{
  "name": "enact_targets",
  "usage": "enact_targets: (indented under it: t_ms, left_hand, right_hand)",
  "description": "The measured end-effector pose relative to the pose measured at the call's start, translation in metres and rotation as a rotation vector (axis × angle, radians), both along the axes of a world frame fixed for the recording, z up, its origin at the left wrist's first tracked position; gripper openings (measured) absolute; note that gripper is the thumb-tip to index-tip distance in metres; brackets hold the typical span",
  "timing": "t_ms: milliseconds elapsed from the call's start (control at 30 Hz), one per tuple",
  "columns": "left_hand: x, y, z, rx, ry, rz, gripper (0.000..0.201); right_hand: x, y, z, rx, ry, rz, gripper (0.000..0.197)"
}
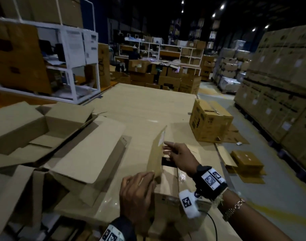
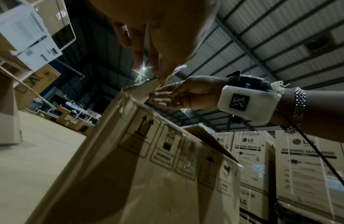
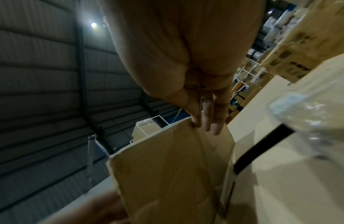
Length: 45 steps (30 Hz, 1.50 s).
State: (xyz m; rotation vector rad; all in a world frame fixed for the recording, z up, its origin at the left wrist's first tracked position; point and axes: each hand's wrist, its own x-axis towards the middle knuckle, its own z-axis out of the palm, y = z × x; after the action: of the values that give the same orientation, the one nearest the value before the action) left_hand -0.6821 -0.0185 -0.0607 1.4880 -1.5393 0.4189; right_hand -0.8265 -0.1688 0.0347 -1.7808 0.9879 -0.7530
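Observation:
A brown cardboard box (image 1: 167, 195) stands in front of me on a large cardboard sheet, and its side (image 2: 148, 166) carries printed handling symbols. One top flap (image 1: 156, 150) is raised upright. My left hand (image 1: 140, 192) grips the flap's near lower edge with curled fingers. My right hand (image 1: 174, 153) reaches from the right and pinches the flap's upper edge between thumb and fingers (image 3: 211, 121). The flap (image 3: 167, 166) fills the lower right wrist view. A dark gap shows under the flap beside the taped box top (image 3: 282, 151). What is inside the box stays hidden.
Open empty cartons (image 1: 27, 126) lie to the left. A sealed box (image 1: 209, 122) stands at the cardboard sheet's (image 1: 140, 105) right edge. Flattened boxes (image 1: 246, 160) lie on the floor aisle. Stacked washing machine cartons (image 1: 279, 75) wall the right; white shelving (image 1: 75, 66) stands back left.

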Motion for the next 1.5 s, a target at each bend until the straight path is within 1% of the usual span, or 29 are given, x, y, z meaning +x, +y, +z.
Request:
enact_targets:
  t_ms: [100, 167, 233, 333, 400, 467, 500, 533, 600, 667, 700, 767, 833, 900, 1000, 1100, 1200, 1267, 1400, 1433, 1467, 1500]
  left_hand:
    - [0.007, -0.001, 0.010, -0.083, -0.047, 0.041, 0.040]
    - [0.009, 0.000, 0.016, -0.066, -0.111, 0.078, 0.041]
    - [0.013, 0.005, 0.022, -0.004, -0.169, 0.163, 0.041]
    - [0.025, 0.010, 0.020, 0.144, -0.172, 0.214, 0.040]
    - [0.031, 0.009, 0.011, 0.302, -0.170, 0.222, 0.039]
    - [0.032, 0.007, 0.001, 0.487, -0.163, 0.220, 0.048]
    - [0.031, 0.005, -0.006, 0.548, -0.156, 0.213, 0.050]
    - [0.029, 0.003, -0.010, 0.581, -0.132, 0.203, 0.050]
    - [0.023, -0.001, -0.014, 0.585, -0.023, 0.183, 0.050]
    - [0.019, -0.004, -0.012, 0.615, 0.147, 0.169, 0.042]
    - [0.019, -0.005, -0.012, 0.619, 0.239, 0.165, 0.039]
    - [0.016, -0.009, -0.010, 0.608, 0.386, 0.167, 0.039]
    - [0.013, -0.015, -0.014, 0.599, 0.464, 0.177, 0.033]
    - [0.010, -0.019, -0.019, 0.616, 0.493, 0.183, 0.032]
    - [0.009, -0.023, -0.024, 0.624, 0.514, 0.188, 0.032]
    - [0.017, -0.024, -0.021, 0.637, 0.565, 0.178, 0.030]
    - [0.029, -0.034, -0.014, 0.620, 0.596, 0.125, 0.033]
    - [0.034, -0.048, -0.008, 0.638, 0.569, 0.097, 0.031]
    - [0.039, -0.079, 0.006, 0.757, 0.514, 0.057, 0.037]
    - [0.041, -0.086, 0.008, 0.781, 0.511, 0.053, 0.036]
    - [0.043, -0.092, 0.010, 0.796, 0.497, 0.048, 0.031]
    - [0.044, -0.097, 0.011, 0.806, 0.481, 0.042, 0.031]
  right_hand:
    - [0.025, -0.019, 0.000, -0.223, 0.172, 0.061, 0.043]
    - [0.040, -0.026, 0.002, -0.280, 0.229, 0.120, 0.050]
    - [0.051, -0.031, 0.001, -0.317, 0.332, 0.192, 0.055]
    - [0.064, -0.043, -0.011, -0.389, 0.536, 0.348, 0.053]
    - [0.071, -0.054, -0.028, -0.412, 0.725, 0.423, 0.041]
    - [0.075, -0.067, -0.042, -0.415, 0.885, 0.482, 0.032]
    - [0.076, -0.063, -0.040, -0.435, 0.943, 0.511, 0.032]
    - [0.077, -0.062, -0.037, -0.482, 0.979, 0.562, 0.036]
    - [0.079, -0.062, -0.035, -0.542, 1.008, 0.651, 0.046]
    - [0.081, -0.064, -0.035, -0.560, 1.003, 0.704, 0.047]
    - [0.081, -0.064, -0.037, -0.563, 1.003, 0.713, 0.045]
    - [0.081, -0.069, -0.045, -0.583, 0.997, 0.717, 0.039]
    - [0.081, -0.073, -0.048, -0.598, 1.003, 0.714, 0.031]
    - [0.080, -0.075, -0.047, -0.620, 0.999, 0.712, 0.026]
    - [0.078, -0.076, -0.046, -0.627, 0.954, 0.728, 0.023]
    - [0.078, -0.085, -0.049, -0.611, 0.897, 0.743, 0.026]
    - [0.080, -0.099, -0.044, -0.567, 0.878, 0.696, 0.031]
    - [0.082, -0.108, -0.038, -0.560, 0.901, 0.667, 0.032]
    - [0.095, -0.126, -0.032, -0.569, 0.960, 0.628, 0.028]
    - [0.097, -0.132, -0.033, -0.570, 0.970, 0.611, 0.027]
    - [0.099, -0.136, -0.033, -0.569, 0.986, 0.603, 0.027]
    - [0.101, -0.141, -0.035, -0.570, 1.002, 0.597, 0.028]
